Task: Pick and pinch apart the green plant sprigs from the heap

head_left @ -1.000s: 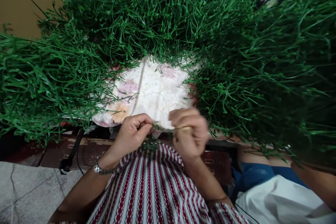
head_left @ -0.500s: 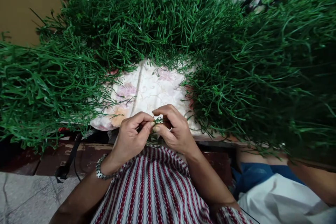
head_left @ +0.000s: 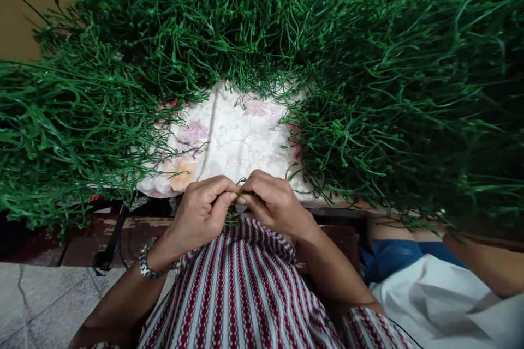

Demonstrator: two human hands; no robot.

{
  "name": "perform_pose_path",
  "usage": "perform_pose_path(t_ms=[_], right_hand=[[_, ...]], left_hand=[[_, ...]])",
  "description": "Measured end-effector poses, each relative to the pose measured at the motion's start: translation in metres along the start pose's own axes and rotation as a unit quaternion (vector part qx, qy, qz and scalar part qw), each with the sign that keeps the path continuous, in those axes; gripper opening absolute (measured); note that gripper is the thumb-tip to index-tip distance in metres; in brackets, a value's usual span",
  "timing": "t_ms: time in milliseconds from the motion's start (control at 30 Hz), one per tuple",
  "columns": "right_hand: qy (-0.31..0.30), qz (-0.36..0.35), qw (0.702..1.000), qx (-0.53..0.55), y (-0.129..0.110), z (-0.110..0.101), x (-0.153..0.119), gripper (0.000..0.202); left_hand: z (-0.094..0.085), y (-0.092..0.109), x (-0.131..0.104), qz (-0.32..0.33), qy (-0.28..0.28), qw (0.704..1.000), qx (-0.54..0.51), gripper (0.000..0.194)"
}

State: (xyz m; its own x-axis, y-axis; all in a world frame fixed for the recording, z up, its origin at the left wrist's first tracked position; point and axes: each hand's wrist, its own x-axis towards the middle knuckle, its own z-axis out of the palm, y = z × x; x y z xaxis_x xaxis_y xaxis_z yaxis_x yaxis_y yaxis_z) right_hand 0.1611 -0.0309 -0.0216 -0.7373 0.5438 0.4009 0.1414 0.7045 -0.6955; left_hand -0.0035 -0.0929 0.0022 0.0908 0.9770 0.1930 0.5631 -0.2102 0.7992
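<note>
Close to my body, both hands meet at the table's front edge. My left hand (head_left: 206,208), with a metal watch band (head_left: 147,259) on its wrist, is closed in a pinch between thumb and forefinger. Held there is a thin green plant-like stem (head_left: 241,193). My right hand (head_left: 273,204) pinches the same stem right beside it, fingertips nearly touching. More green strands (head_left: 233,219) show just below the fingers, partly hidden by them. Whether the stems are real or plastic I cannot tell.
Large heaps of green stems lie on the left (head_left: 69,136), at the back (head_left: 229,22) and on the right (head_left: 393,120). Between them shows a flowered white cloth (head_left: 241,136). At lower right sits another person in blue shorts (head_left: 401,253), with white fabric (head_left: 442,300) over the lap.
My right hand's fingers, spread a little apart before, have closed on the stem next to my left hand. The view has shifted slightly.
</note>
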Motion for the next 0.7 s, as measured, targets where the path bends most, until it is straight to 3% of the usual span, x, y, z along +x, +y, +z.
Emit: perform_pose_path(t_ms=[133, 200, 300, 433, 567, 700], right_hand=[[-0.144, -0.032, 0.989, 0.007, -0.008, -0.028, -0.006, 0.017], [-0.176, -0.045, 0.981, 0.064, -0.014, -0.047, -0.010, 0.020], [-0.129, -0.025, 0.986, 0.104, -0.019, -0.062, -0.010, 0.015], [-0.018, 0.029, 0.987, 0.158, -0.017, -0.050, -0.002, 0.019], [0.075, 0.109, 0.972, 0.196, -0.012, -0.030, 0.004, 0.023], [0.117, 0.126, 0.981, 0.084, -0.011, -0.019, 0.008, 0.016]], left_hand=[[-0.024, -0.001, -0.007, 0.093, -0.075, 0.991, 0.053, 0.019], [-0.037, -0.003, -0.010, 0.074, -0.053, 0.995, 0.037, 0.018], [-0.042, -0.003, -0.006, -0.009, 0.039, 0.999, -0.024, 0.012], [-0.022, -0.006, 0.008, -0.127, 0.050, 0.976, -0.172, 0.009], [-0.007, -0.010, 0.014, -0.154, 0.055, 0.952, -0.260, 0.012], [-0.002, -0.010, 0.013, -0.150, 0.044, 0.945, -0.286, 0.009]])
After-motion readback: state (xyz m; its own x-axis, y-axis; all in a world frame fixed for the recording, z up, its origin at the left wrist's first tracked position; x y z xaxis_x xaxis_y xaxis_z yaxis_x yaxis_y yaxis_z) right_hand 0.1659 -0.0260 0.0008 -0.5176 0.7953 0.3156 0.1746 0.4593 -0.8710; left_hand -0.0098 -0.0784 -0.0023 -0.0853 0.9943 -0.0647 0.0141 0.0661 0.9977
